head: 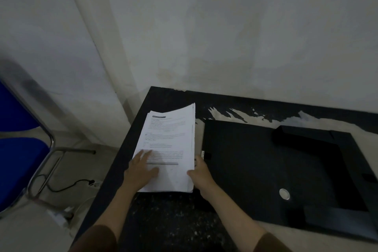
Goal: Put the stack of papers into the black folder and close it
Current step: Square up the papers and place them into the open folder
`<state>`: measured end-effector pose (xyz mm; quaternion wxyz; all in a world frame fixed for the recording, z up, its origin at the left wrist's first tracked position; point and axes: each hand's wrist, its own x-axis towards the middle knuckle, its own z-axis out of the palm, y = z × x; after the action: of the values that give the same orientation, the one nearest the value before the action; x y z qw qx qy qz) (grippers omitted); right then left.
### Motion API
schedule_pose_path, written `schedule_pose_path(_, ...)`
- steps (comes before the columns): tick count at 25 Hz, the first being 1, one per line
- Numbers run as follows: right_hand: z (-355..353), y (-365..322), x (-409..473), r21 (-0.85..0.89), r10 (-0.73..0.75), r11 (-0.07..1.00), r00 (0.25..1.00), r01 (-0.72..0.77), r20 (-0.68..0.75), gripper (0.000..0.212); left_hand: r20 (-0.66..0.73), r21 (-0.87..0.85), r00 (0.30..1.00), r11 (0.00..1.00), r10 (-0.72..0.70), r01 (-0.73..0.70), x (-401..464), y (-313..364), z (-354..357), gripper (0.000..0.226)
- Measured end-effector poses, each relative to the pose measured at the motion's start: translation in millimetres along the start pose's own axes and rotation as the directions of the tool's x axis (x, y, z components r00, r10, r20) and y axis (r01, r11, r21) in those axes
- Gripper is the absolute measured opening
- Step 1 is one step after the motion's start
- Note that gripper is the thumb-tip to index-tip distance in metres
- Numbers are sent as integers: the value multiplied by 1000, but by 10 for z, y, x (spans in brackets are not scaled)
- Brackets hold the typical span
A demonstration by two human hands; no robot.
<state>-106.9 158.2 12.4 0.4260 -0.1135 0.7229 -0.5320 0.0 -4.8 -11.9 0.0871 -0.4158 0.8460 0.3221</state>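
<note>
I see a dark speckled table (167, 221), its far surface peeling pale. On its left part lies the stack of papers (169, 149); just right of it lies the open black folder (255, 170).

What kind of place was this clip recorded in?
Probably a plain office or study corner: a worn black desk against a bare white wall, a blue metal-framed chair beside it, and printed papers next to a black folder.
</note>
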Motion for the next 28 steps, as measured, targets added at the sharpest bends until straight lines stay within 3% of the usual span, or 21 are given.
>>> schedule_pose_path(3,-411,-5,-86,41,9,999,1000,-8,-4,45,-139,-306,985,950,-104,57,19,180,2,63)
schedule_pose_path(7,-1125,163,-348,36,11,999,998,-9,-57,40,21,-688,1000,725,2,13,-74,556,146,59)
schedule_pose_path(12,-1732,426,-632,-206,13,977,978,-58,-210,39,91,-700,973,709,210,-87,-283,1083,542,66)
schedule_pose_path(15,-1930,566,-754,-382,-91,924,954,-26,-285,39,67,-665,964,731,257,-149,-384,1319,764,67)
schedule_pose_path(18,-2226,749,-909,-644,-269,752,828,-139,-492,38,81,-649,965,748,251,-140,-452,1472,898,72)
schedule_pose_path(20,-2447,920,-1023,-684,-334,674,712,-278,-618,41,85,-641,964,755,251,-140,-478,1560,966,74)
schedule_pose_path(22,-2563,1078,-1146,-661,-294,632,663,-406,-688,49,87,-628,961,763,262,-151,-501,1654,1032,74)
schedule_pose_path(26,-2569,1297,-1240,-679,-205,544,707,-493,-677,93,124,-621,954,771,274,-141,-515,1830,1158,72)
schedule_pose_path(28,-2540,1276,-1248,-680,-172,533,723,-503,-669,86,142,-619,944,771,298,-150,-530,1938,1233,70)
